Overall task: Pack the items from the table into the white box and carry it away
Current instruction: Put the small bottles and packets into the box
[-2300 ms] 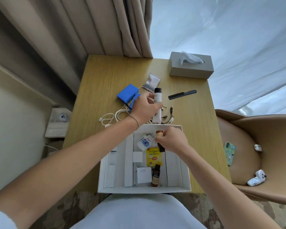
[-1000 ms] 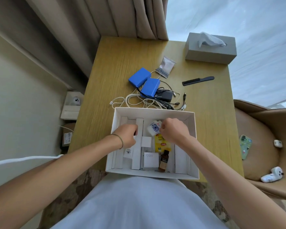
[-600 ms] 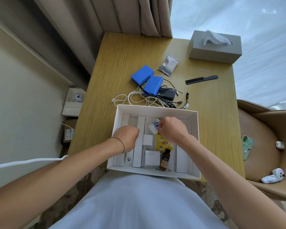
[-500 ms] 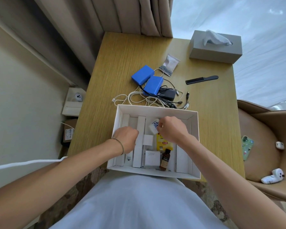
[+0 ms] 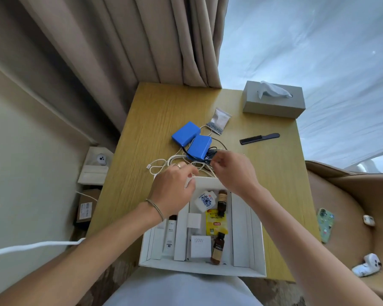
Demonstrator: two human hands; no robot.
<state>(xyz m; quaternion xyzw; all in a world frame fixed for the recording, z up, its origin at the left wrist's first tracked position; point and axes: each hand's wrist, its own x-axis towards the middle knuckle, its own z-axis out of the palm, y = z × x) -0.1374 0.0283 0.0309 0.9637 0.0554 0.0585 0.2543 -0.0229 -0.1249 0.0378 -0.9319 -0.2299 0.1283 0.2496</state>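
The white box (image 5: 199, 269) sits at the table's near edge. In it lie a white tube (image 5: 169, 235), two small brown bottles (image 5: 217, 248), a yellow tea bag (image 5: 213, 221) and a white charger (image 5: 199, 246). Just beyond its far rim is a tangle of white cables (image 5: 161, 164), a black adapter (image 5: 210, 152) and two blue packs (image 5: 185, 133). My right hand (image 5: 230, 171) pinches at the black adapter. My left hand (image 5: 175, 188) hovers over the white cables, fingers curled down; whether it grips them is hidden. A black comb (image 5: 259, 138) and a small sachet (image 5: 219, 120) lie farther back.
A grey tissue box (image 5: 274, 104) stands at the wooden table's (image 5: 159, 111) far right corner. Curtains hang behind. A tan chair (image 5: 352, 206) on the right holds a phone (image 5: 325, 224) and small white gadgets. Boxes sit on the floor at the left.
Both hands have left the inside of the box and reached forward over its far rim to the cable tangle. The white tube and second bottle now lie in the box.
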